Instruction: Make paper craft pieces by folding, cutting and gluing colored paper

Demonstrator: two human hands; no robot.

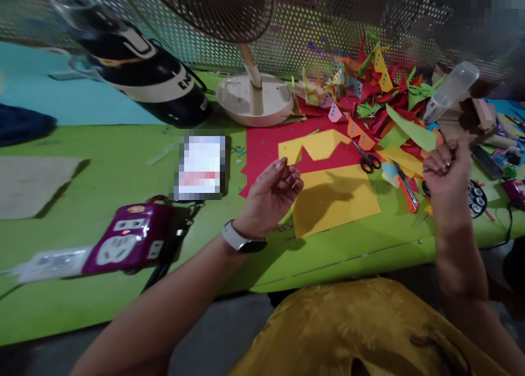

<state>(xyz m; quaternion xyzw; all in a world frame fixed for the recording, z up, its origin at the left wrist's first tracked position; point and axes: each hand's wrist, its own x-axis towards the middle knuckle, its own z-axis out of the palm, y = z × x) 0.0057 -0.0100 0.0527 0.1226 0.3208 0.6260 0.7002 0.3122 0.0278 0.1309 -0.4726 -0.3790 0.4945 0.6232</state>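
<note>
My left hand (275, 193), with a watch on the wrist, is raised over the table, its fingers curled and thumb near the index finger; whether it pinches anything is too small to tell. Beneath and beside it lie a cut yellow paper piece (322, 146) on red paper (262, 141) and a yellow sheet (336, 201). My right hand (447, 163) is held up at the right with bent fingers, above an orange cutter (407, 190); its grip cannot be made out. Black-handled scissors (370, 163) rest at the yellow sheet's upper edge.
A fan (254, 100) stands at the back beside a black bottle (151, 81). Folded coloured paper pieces (361, 86) pile up at the back right, near a clear bottle (453, 92). A phone (200, 165) and a purple power strip (127, 236) lie on the left.
</note>
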